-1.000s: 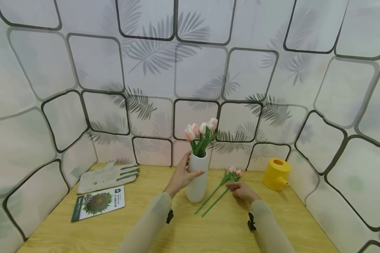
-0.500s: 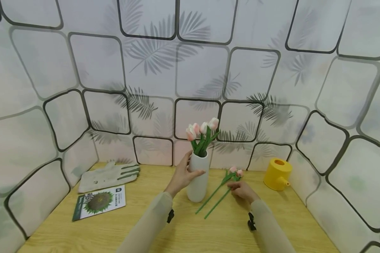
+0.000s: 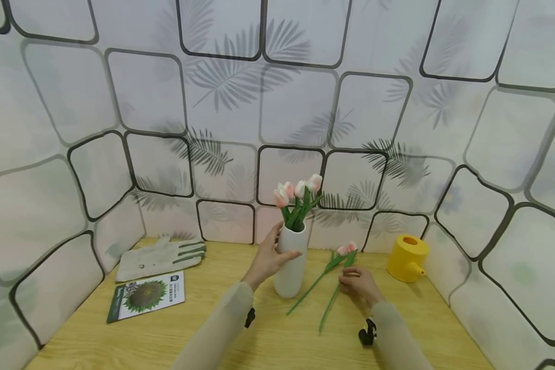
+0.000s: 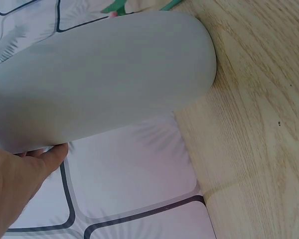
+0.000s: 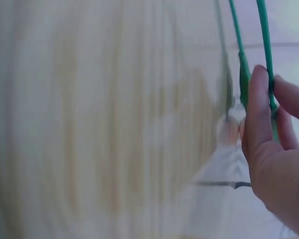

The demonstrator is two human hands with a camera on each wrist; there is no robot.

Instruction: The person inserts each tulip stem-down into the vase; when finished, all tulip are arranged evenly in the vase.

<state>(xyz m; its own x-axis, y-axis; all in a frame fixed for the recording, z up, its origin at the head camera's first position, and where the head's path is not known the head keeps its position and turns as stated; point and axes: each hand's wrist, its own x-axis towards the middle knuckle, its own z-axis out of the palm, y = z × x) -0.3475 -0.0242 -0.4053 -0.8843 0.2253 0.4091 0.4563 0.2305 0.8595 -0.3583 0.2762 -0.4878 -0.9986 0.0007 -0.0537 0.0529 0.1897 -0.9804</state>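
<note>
A white vase [image 3: 290, 264] stands upright on the table, several pink-and-white tulips [image 3: 298, 192] rising from its mouth. My left hand [image 3: 268, 259] grips the vase's upper left side, thumb across the front; the left wrist view has the vase body [image 4: 109, 74] filling its upper part. To the right, my right hand [image 3: 358, 284] pinches the green stem of a loose tulip [image 3: 330, 308] between thumb and fingers. In the right wrist view that stem [image 5: 265, 40] runs between the fingertips. Another loose tulip [image 3: 312, 286] lies between the vase and my right hand.
A yellow watering can [image 3: 407, 258] stands at the right, near the wall. On the left lie a pale glove [image 3: 159, 259] and a seed packet [image 3: 146, 296] with a flower picture. Patterned cloth walls [image 3: 226, 174] enclose the back and sides of the wooden table [image 3: 259, 339].
My right hand has taken hold of one loose tulip and shifted it right, so its stem now stands apart from the other's. My left hand stays on the vase.
</note>
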